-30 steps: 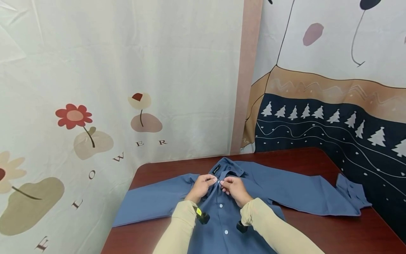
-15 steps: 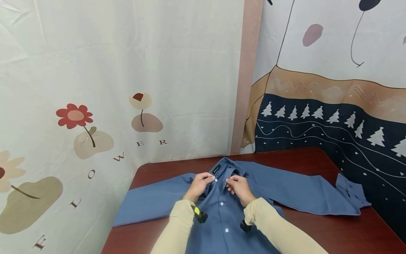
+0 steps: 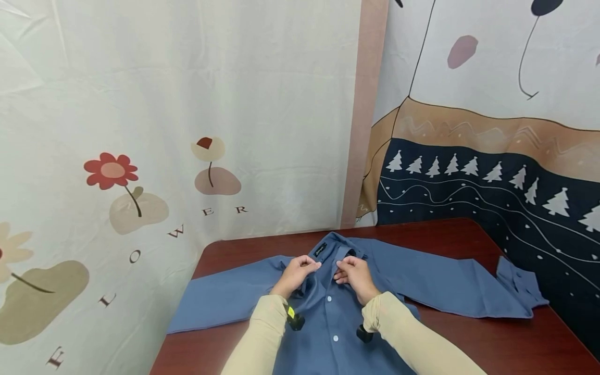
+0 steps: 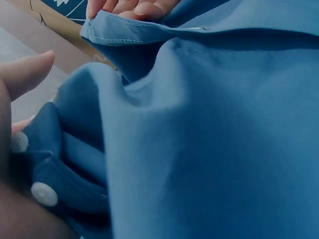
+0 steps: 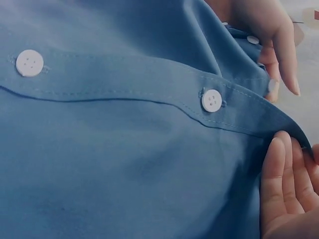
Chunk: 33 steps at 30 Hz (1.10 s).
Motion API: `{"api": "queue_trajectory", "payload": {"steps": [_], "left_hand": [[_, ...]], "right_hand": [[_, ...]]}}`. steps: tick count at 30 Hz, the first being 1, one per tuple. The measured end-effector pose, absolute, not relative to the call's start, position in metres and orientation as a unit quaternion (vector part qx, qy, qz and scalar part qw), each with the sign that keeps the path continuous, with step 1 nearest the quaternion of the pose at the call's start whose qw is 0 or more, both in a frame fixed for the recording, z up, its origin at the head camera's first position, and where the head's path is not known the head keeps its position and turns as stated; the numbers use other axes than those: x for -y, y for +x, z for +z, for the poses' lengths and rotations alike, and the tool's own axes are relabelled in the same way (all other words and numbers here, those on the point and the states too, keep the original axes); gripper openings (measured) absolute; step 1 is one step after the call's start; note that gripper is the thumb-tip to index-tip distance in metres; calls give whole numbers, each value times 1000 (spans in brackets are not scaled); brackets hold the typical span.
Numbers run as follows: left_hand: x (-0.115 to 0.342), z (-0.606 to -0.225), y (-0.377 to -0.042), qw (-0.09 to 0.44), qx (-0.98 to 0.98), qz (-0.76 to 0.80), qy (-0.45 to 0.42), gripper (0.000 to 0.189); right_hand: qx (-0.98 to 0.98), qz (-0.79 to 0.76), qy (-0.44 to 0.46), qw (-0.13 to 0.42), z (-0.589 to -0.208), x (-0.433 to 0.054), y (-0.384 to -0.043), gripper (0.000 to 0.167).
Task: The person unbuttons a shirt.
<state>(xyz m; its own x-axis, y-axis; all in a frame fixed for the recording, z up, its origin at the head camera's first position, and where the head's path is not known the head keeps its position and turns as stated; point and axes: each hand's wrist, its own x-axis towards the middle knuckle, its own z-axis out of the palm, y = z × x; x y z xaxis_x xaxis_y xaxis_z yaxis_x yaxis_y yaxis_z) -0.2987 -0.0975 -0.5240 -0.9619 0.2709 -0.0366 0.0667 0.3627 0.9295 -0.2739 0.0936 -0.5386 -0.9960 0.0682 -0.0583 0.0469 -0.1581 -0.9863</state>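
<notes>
A blue long-sleeved button shirt [image 3: 319, 333] lies front up, its collar at the far end and its upper front parted. My left hand [image 3: 294, 276] holds the left front edge by the collar. In the left wrist view its thumb [image 4: 30, 74] stands off the cloth, near two white buttons [image 4: 44, 194]. Across the gap, my right hand [image 3: 355, 277] pinches the top of the buttonhole strip [image 5: 249, 107] and lifts it. Its fingers [image 5: 289, 174] lie under that edge. Lower down, a white button [image 5: 212, 101] sits through its buttonhole.
The shirt is spread on a dark red-brown table [image 3: 436, 234], one sleeve [image 3: 220, 294] out to each side. The right cuff [image 3: 522, 286] is folded up near the table's edge. Printed curtains [image 3: 281, 130] hang behind.
My right hand has moved a little to the right with the strip's edge, widening the gap between the hands. The white button seen at my left fingertips no longer shows in the head view.
</notes>
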Motion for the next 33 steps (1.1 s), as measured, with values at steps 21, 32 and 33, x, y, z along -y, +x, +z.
{"api": "queue_trajectory", "payload": {"steps": [21,32,33], "left_hand": [[101,-523,-294,211,-855,443,167,22],[98,-518,-294,187,-823,505,182,22],[98,-518,-294,186,-821,507,183,22]], "right_hand": [[625,779,-35,35,-536,-99,-278,17],[626,776,-66,40,-536,-106,-274,17],[627,775,-69,39,-536,-107,-273,18]]}}
